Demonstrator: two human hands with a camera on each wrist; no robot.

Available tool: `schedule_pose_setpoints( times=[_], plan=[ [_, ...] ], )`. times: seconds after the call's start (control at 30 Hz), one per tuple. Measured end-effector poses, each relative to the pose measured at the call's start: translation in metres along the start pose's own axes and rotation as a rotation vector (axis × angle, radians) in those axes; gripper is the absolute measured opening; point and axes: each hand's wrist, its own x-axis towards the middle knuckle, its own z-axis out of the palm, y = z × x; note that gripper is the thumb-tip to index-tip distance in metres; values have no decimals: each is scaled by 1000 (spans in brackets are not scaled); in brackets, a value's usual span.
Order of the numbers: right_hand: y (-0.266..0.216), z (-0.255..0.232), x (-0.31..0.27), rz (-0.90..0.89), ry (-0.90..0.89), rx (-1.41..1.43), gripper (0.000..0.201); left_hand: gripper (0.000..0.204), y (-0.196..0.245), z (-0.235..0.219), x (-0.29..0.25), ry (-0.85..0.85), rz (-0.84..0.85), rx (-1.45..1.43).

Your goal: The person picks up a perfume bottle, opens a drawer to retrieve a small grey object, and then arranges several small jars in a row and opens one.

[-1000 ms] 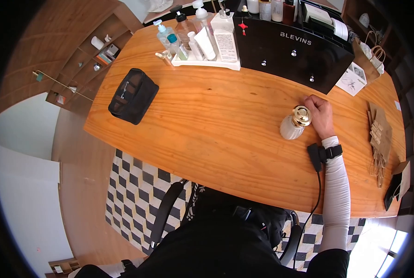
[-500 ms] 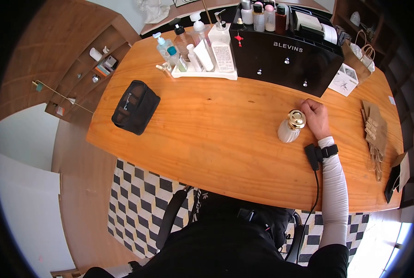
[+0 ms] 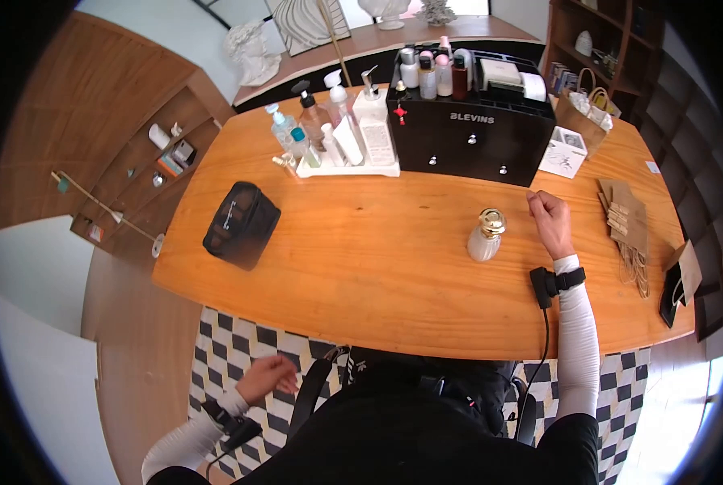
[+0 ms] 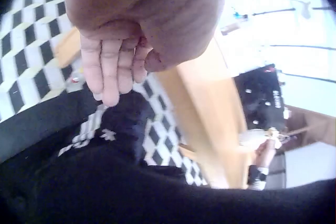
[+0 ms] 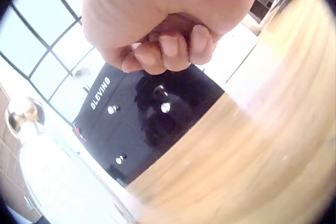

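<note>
In the head view, my right hand (image 3: 552, 225) lies on the wooden table with its fingers curled, to the right of a ribbed pale jar (image 3: 482, 246) with a gold lid (image 3: 492, 221); a gap separates them. The right wrist view shows the fingers of this hand (image 5: 170, 24) folded toward the palm around nothing visible, and the jar (image 5: 58, 182) at lower left. My left hand (image 3: 269, 378) hovers over the rug, off the table's front edge. Its fingers are extended and relaxed in the left wrist view, and the hand (image 4: 142, 19) holds nothing.
A black mesh bag (image 3: 242, 226) sits at the table's left. Behind are a white tray (image 3: 349, 170) of bottles and a black drawer box (image 3: 466, 141). Paper bags (image 3: 626, 218) lie at the right. A chair armrest (image 3: 309, 396) stands near my left hand.
My left hand has risen into the head view from below. The right hand now sits farther from the jar. The head view has tilted up, showing more behind the table.
</note>
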Motion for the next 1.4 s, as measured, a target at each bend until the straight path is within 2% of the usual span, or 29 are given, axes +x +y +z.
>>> schedule_pose_setpoints(
  times=[0.07,0.13,0.2,0.27,0.3,0.37,0.43,0.47,0.5,0.57,0.6,0.67,0.7,0.8,0.83,0.87,0.9,0.93,0.97,1.0,1.03,1.1,1.13,1.17,1.2,1.23,1.3,1.33,1.4],
  plan=[
    [-10,-25,-15,0,71,-6,43,22,72,3,2,-66,293,72],
    [-24,-52,-37,3,138,-38,43,27,139,15,2,-38,378,80],
    [-30,-84,-65,29,246,28,42,29,192,28,14,-103,418,-231],
    [-54,-116,-95,153,376,36,45,34,227,44,41,-259,569,-437],
    [-62,-134,-111,167,431,54,44,35,244,54,57,-278,605,-518],
    [-73,-171,-143,143,539,83,43,37,271,71,93,-325,637,-591],
    [-86,-200,-171,14,635,110,40,39,290,84,131,-376,670,-843],
    [-96,-212,-185,21,708,133,46,39,297,87,146,-399,672,-836],
    [-102,-225,-202,23,788,86,46,40,305,90,160,-434,666,-985],
    [-120,-245,-234,26,959,26,42,41,318,100,166,-440,646,-1238],
    [-130,-254,-251,29,1048,12,39,41,322,104,168,-455,645,-1234],
    [-128,-286,-299,-109,1105,17,19,36,328,110,173,-586,671,-1424],
    [-139,-291,-316,-125,1198,-24,9,32,335,111,175,-616,674,-1467],
    [-175,-307,-366,-193,1420,-70,20,31,362,116,151,-607,750,-1522],
    [-194,-311,-381,-247,1383,-873,22,35,369,115,141,-638,767,-1518],
    [-208,-310,-390,-270,1198,-1669,25,35,376,115,133,-653,768,-1514],
    [-227,-289,-373,-225,1454,-1220,16,38,382,115,126,-659,787,-1540],
    [-234,-310,-413,53,1618,-405,21,40,388,113,116,-662,805,-1569],
    [-264,-291,-391,30,1647,-1352,22,45,393,111,102,-692,800,-1576],
    [-293,-270,-365,9,1429,-2314,23,45,398,108,85,-704,800,-1576],
    [-301,-271,-362,11,1441,-2318,23,46,403,104,67,-738,833,-1603],
    [-315,-273,-357,6,1881,-2112,30,46,408,94,35,-782,864,-1637],
    [-328,-266,-347,-2,1892,-2113,30,47,407,87,20,-933,933,-1631],
    [-345,-252,-333,251,1913,-2236,33,47,406,81,10,-1083,999,-1619],
    [-356,-245,-323,520,1916,-2342,36,47,403,76,2,-1090,999,-1627],
    [-360,-250,-317,511,1938,-2336,36,48,403,71,-4,-1157,994,-1612],
    [-362,-260,-304,-431,1782,-2375,38,50,401,61,-13,-1225,1041,-1611],
    [-367,-259,-289,-446,1784,-2376,38,50,396,58,-17,-1226,1043,-1622],
    [-377,-251,-255,-697,1805,-2523,37,50,387,54,-22,-1365,1041,-1618]
  ],
)
